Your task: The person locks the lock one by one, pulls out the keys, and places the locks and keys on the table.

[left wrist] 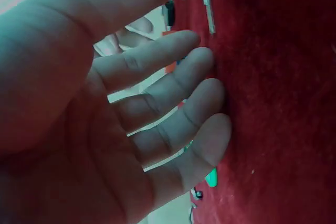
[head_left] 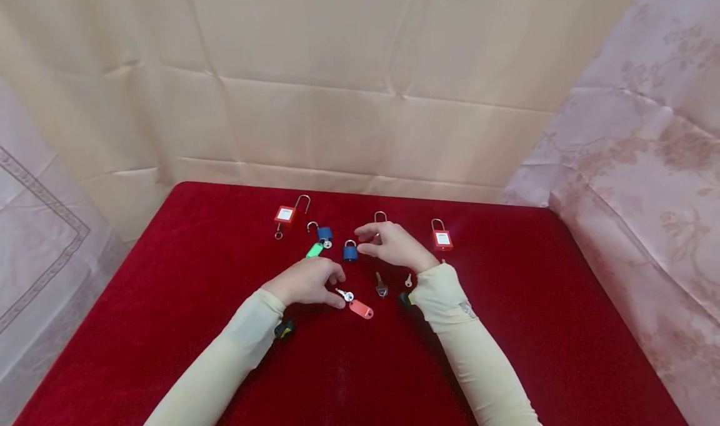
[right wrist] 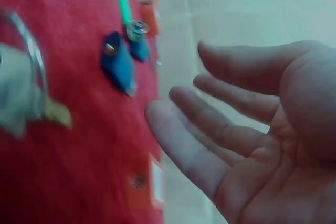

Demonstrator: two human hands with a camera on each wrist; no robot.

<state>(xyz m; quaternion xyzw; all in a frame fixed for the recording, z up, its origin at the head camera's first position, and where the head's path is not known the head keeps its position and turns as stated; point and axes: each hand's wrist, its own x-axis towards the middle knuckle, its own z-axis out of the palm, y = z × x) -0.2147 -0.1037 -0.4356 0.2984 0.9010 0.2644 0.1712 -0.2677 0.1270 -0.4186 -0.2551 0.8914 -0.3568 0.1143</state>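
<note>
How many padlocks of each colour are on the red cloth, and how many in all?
Red padlocks: 2
Blue padlocks: 2
Padlock partly hidden behind the right hand, only its shackle showing in the head view, colour not clear: 1
Total: 5

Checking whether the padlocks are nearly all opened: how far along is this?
Done: the far-left red padlock and a blue padlock lie with shackles swung open. In hand: nothing gripped; left hand beside the red-tagged key, right hand hovering. Left: another blue padlock and right red padlock look closed.
</note>
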